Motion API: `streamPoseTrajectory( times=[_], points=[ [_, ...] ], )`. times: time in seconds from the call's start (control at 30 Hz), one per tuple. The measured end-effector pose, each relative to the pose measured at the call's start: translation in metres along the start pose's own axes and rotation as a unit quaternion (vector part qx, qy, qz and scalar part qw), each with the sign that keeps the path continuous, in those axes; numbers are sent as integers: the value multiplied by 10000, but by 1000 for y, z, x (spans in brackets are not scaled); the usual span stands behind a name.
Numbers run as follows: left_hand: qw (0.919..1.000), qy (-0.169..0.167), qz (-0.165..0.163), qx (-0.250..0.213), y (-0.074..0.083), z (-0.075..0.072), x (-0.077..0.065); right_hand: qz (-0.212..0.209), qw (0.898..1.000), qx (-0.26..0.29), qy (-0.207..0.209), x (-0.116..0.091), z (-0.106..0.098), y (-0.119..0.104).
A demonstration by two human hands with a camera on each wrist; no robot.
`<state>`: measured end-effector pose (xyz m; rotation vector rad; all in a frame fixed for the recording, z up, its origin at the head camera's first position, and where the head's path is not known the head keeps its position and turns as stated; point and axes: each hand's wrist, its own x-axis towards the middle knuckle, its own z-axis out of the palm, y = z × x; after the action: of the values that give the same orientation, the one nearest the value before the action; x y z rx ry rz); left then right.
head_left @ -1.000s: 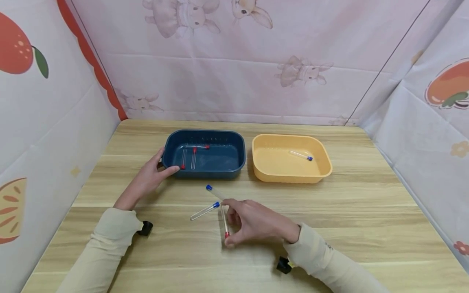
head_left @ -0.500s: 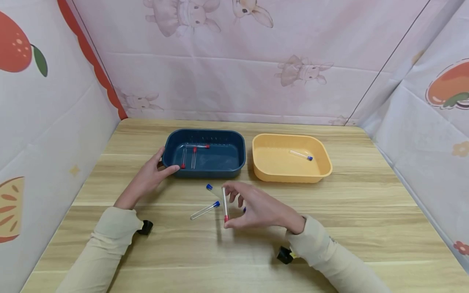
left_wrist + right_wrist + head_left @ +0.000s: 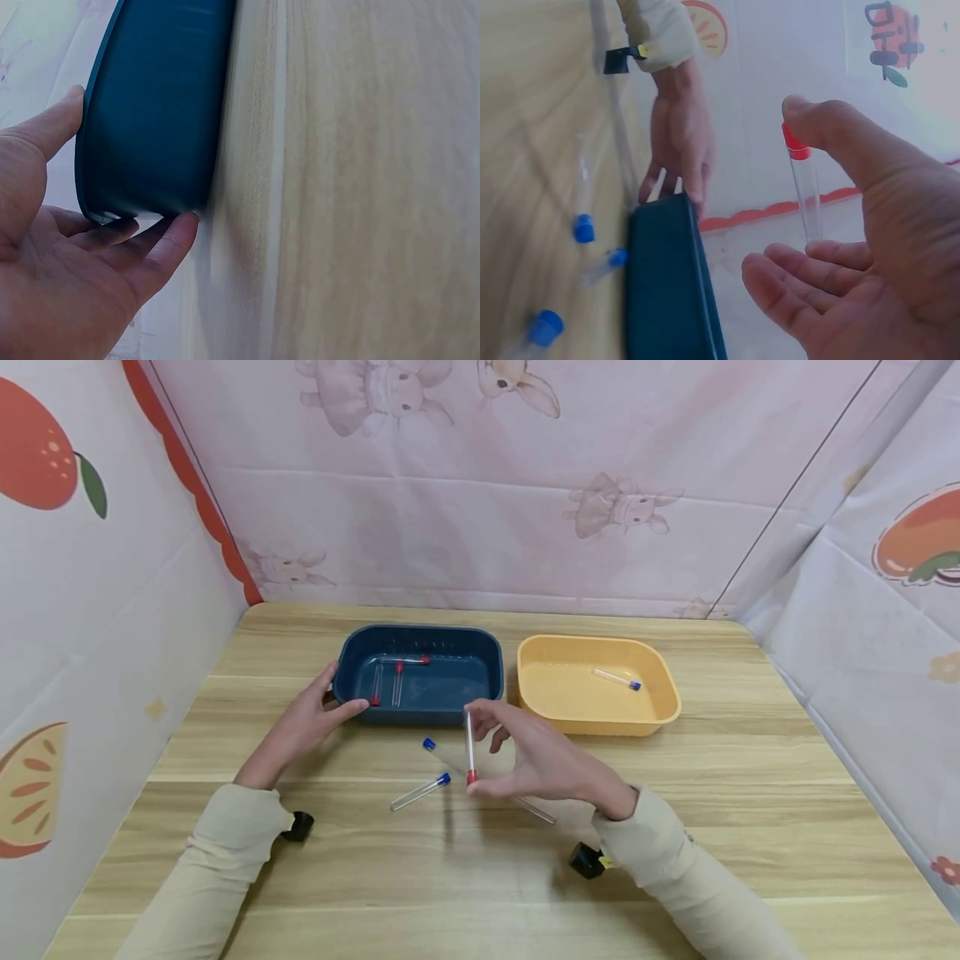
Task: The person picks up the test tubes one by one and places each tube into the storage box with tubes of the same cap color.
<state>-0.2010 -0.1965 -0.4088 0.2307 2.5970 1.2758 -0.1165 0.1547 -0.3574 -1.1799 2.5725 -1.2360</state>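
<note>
Between the thumb and fingertips of my right hand (image 3: 555, 764) a clear test tube (image 3: 470, 743) is pinched by its two ends, red cap down. It hangs over the table, its upper end near the front wall of the dark blue basin (image 3: 431, 717). My left hand (image 3: 300, 731) grips that basin's left front corner, thumb on the rim and fingers against the end wall (image 3: 150, 150). Several red-capped tubes (image 3: 397, 685) lie inside it. On the table are a blue-capped tube (image 3: 418, 792), another blue-capped tube (image 3: 430, 745) and a tube (image 3: 537, 812) partly hidden under my right hand.
Right of the blue basin stands a yellow basin (image 3: 592, 725) holding one blue-capped tube (image 3: 617, 679). Both basins sit toward the back of the wooden table (image 3: 337, 877). Printed cloth walls (image 3: 480, 543) enclose the back and sides.
My right hand has lifted the red-capped tube off the table and carried it forward toward the blue basin. A tube beneath that hand has come into sight. My left hand stays put.
</note>
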Motion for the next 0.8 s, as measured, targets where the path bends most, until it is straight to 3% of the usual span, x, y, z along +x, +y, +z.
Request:
streamPoseTrajectory(
  times=[0.33, 0.8],
  points=[
    [10000, 0, -6, -28, 0, 1, -1, -24, 9998, 121, 152, 12, -20, 4],
    [10000, 8, -44, 16, 0, 0, -1, 255, 9994, -2, 230, 32, -40, 12]
  ],
)
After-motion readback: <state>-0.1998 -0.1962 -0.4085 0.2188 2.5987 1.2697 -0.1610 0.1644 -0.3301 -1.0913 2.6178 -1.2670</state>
